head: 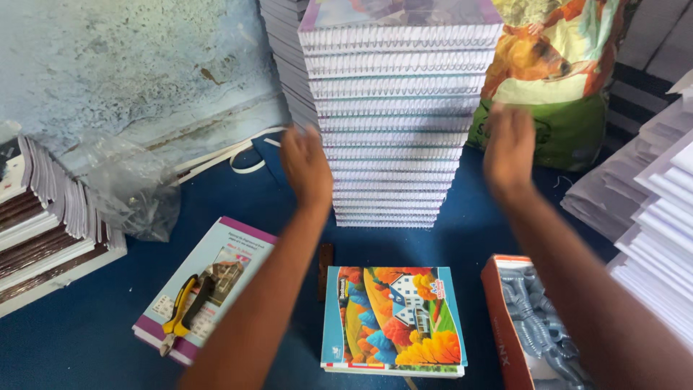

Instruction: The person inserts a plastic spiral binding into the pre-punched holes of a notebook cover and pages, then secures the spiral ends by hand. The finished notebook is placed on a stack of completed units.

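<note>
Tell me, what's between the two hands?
The tall stack of spiral notebooks stands between the left hand and right hand, seen in the head view.

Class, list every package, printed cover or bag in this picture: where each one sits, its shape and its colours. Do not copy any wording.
Open box: bottom right, long, red-orange card, holding grey spiral bindings.
Notebook: bottom centre, rectangular, teal cover with an orange, red and blue leaf-and-house picture.
Booklet: bottom left, white and pale blue cover with purple edges, yellow-handled pliers on top.
Printed sack: top right, bulging, orange, white and green.
Clear plastic bag: left, crumpled.
</note>
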